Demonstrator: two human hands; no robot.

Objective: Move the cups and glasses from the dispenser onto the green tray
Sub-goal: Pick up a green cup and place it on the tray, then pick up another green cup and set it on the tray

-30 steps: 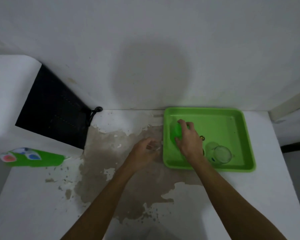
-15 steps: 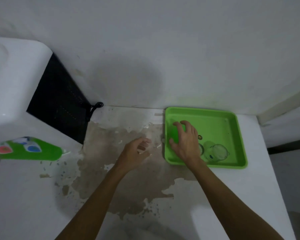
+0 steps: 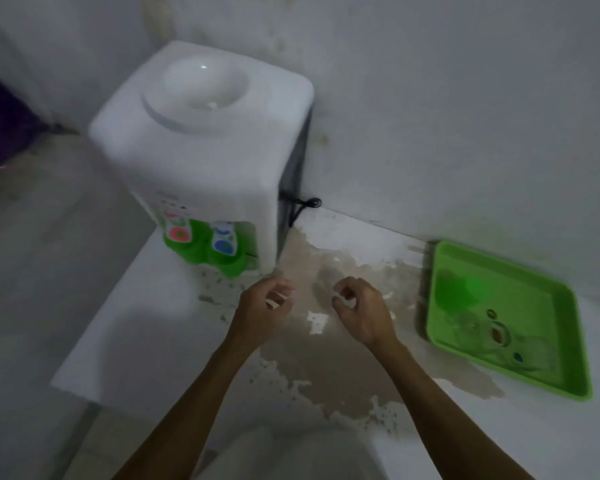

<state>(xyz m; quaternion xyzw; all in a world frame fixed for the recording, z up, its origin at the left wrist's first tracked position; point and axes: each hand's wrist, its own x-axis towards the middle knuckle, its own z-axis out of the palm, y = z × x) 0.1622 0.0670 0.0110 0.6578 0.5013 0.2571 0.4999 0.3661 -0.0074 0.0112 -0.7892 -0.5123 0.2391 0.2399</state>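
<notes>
Beneath dispenser [image 3: 201,140] taps, unreadable round labels [image 3: 179,233]

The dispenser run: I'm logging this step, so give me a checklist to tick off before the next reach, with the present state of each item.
1. Left hand free: ok, fingers curled, nothing held.
2. Right hand free: ok, it holds nothing.
3. Cups left at the water dispenser: ok, two green cups stand under its taps.
4. Path to those cups: ok, nothing stands on the peeling table top between the hands and the cups.
5. Room on the green tray: ok, its far right part is bare.
6. Items already on the tray upright: cannot tell, the green cup and clear glasses are blurred.
</notes>
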